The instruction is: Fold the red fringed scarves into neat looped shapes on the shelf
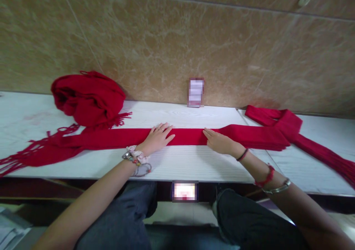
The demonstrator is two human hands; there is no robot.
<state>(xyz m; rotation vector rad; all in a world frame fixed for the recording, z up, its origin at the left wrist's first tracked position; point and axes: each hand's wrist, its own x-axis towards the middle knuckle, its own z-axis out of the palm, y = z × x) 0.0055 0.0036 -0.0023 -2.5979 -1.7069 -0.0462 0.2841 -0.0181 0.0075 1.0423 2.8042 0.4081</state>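
Observation:
A long red scarf (187, 137) lies lengthwise in a narrow folded strip on the white tabletop, its fringe spread at the left end. My left hand (156, 137) rests on the strip left of the middle, palm down with fingers spread. Farther right, my right hand (220, 141) lies on the same strip with its fingers stretched out, tips pointing left. Between the two hands the cloth is flat. Near the right end the layers widen and their stacked edges show.
A bunched red scarf (87, 98) with fringe sits at the back left against the tiled wall (155, 46). On the right, another length of red cloth (291, 124) is folded over and trails off. A small blurred-out item (196, 92) leans on the wall. The white table (180, 165) ends near my knees.

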